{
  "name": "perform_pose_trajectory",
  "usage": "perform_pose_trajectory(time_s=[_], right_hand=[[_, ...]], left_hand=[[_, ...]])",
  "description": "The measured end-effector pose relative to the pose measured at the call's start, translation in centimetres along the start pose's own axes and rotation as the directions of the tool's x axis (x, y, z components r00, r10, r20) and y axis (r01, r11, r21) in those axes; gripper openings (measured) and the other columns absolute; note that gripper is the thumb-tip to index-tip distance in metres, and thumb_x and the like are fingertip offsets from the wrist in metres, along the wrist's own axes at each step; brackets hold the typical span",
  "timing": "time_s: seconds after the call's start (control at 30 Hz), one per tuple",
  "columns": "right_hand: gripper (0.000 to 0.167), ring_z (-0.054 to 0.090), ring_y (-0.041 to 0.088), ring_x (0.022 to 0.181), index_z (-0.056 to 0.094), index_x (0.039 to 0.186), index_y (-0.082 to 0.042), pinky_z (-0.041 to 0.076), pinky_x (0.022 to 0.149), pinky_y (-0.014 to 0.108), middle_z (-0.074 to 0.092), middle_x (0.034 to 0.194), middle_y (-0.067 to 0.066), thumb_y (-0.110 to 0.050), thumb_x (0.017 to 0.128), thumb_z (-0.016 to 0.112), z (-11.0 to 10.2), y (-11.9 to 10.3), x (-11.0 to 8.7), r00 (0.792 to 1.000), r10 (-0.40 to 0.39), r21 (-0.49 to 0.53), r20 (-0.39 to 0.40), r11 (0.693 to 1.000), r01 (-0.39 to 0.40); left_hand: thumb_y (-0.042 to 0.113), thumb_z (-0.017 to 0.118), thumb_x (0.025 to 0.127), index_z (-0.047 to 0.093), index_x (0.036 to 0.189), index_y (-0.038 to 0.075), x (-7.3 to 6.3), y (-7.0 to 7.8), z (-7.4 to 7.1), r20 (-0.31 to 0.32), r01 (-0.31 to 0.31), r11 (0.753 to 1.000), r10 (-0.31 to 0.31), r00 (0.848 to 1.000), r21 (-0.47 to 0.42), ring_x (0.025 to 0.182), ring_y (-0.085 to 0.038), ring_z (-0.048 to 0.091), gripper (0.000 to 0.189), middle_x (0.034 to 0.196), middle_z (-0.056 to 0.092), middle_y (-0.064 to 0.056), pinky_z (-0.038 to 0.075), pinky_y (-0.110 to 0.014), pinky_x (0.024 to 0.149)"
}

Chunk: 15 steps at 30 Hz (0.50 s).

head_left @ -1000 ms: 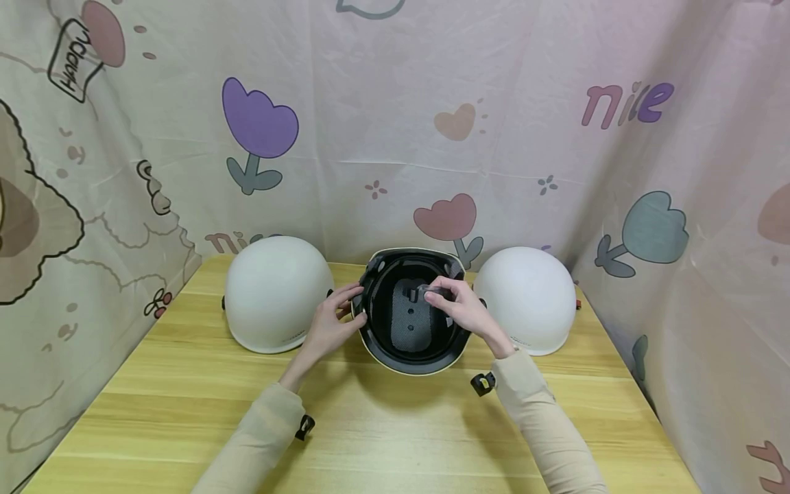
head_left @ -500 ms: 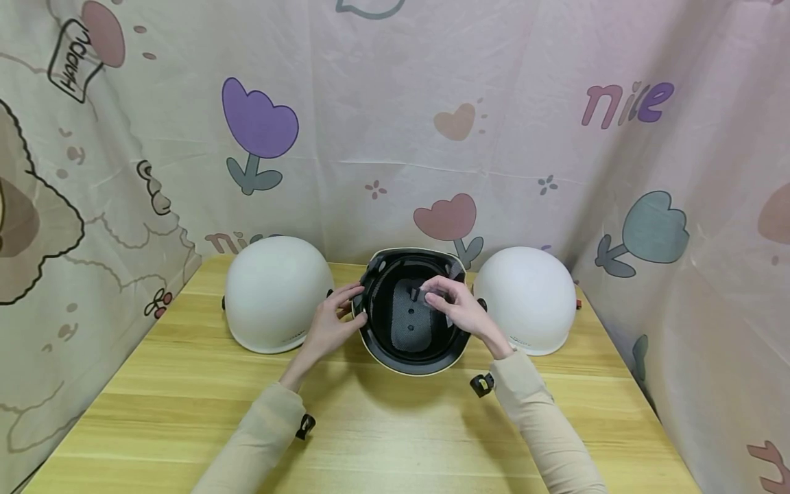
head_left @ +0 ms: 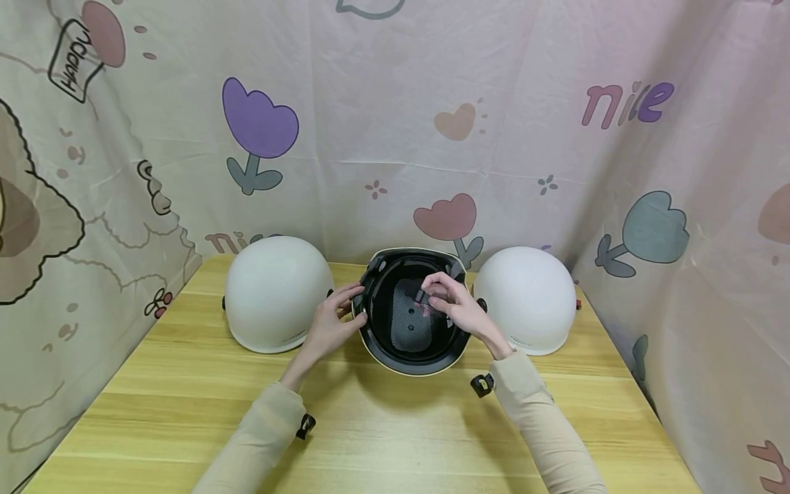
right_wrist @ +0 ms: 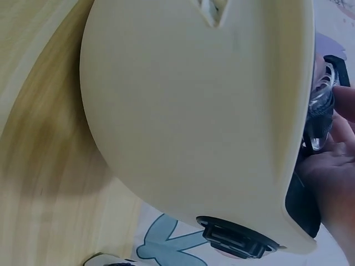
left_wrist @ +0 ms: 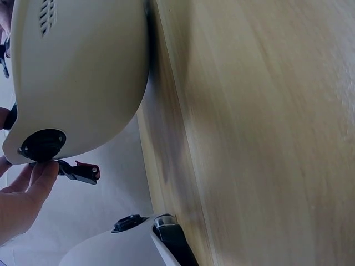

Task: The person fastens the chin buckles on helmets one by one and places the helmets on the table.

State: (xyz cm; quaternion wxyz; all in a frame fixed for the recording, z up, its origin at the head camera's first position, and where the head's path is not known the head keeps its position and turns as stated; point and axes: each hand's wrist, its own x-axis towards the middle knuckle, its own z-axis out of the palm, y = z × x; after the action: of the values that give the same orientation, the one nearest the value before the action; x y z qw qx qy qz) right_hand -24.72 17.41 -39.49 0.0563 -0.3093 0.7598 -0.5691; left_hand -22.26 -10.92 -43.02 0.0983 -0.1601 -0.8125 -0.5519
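An upturned cream helmet (head_left: 412, 362) stands mid-table, its black inside and grey pad (head_left: 410, 333) facing up. My left hand (head_left: 330, 324) grips its left rim, thumb on the inner side and fingers outside. In the left wrist view, those fingers lie by a round black side knob (left_wrist: 43, 145), and a black buckle (left_wrist: 83, 173) with a red part hangs beside them. Over the helmet's opening, my right hand (head_left: 461, 309) pinches a dark strap piece (head_left: 422, 296). In the right wrist view it shows as a black strap wrapped in clear plastic (right_wrist: 321, 102), partly behind the fingers.
Two white helmets stand dome up, one on the left (head_left: 278, 295) and one on the right (head_left: 524, 298), both close to the middle helmet. All rest on a wooden table (head_left: 395, 439). A printed curtain (head_left: 370, 89) hangs behind the back edge.
My right fingers have shifted slightly, and the dark strap piece has turned and moved a little right, nearer the fingertips. My left hand and all the helmets stay in place.
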Motion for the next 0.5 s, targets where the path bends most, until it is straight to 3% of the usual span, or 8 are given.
perform_pose_trajectory(time_s=[0.17,0.33,0.5], right_hand=[[0.024,0.063,0.02,0.074,0.062,0.114,0.008,0.056,0.069,0.028,0.064,0.096,0.027,0.01,0.098,0.045,0.28,0.02,0.06,1.0,-0.001,-0.006,-0.019,1.0,0.0],[0.019,0.056,0.014,0.067,0.065,0.106,0.007,0.048,0.056,0.024,0.062,0.083,0.01,0.003,0.097,0.049,0.37,0.19,0.01,0.999,-0.014,0.028,-0.044,1.0,0.015],[0.012,0.058,0.009,0.067,0.063,0.108,0.003,0.049,0.053,0.025,0.063,0.079,-0.001,-0.002,0.098,0.061,0.33,0.67,-0.16,0.998,-0.054,-0.034,-0.041,0.998,0.053]], left_hand=[[0.0,0.068,0.086,0.061,0.134,-0.003,0.02,-0.01,0.07,0.001,-0.009,1.0,0.009,1.0,0.002,0.107,-0.037,0.063,0.049,0.148,0.052,-0.02,0.054,-0.055,0.103],[0.001,0.069,0.086,0.061,0.134,-0.002,-0.05,0.2,0.03,0.007,0.001,1.0,-0.001,1.0,-0.007,0.107,-0.038,0.063,0.049,0.149,0.052,-0.019,0.053,-0.055,0.104],[0.001,0.07,0.086,0.059,0.137,0.0,-0.12,0.14,0.06,0.006,0.02,1.0,-0.019,1.0,-0.017,0.109,-0.04,0.062,0.052,0.151,0.049,-0.019,0.054,-0.055,0.102]])
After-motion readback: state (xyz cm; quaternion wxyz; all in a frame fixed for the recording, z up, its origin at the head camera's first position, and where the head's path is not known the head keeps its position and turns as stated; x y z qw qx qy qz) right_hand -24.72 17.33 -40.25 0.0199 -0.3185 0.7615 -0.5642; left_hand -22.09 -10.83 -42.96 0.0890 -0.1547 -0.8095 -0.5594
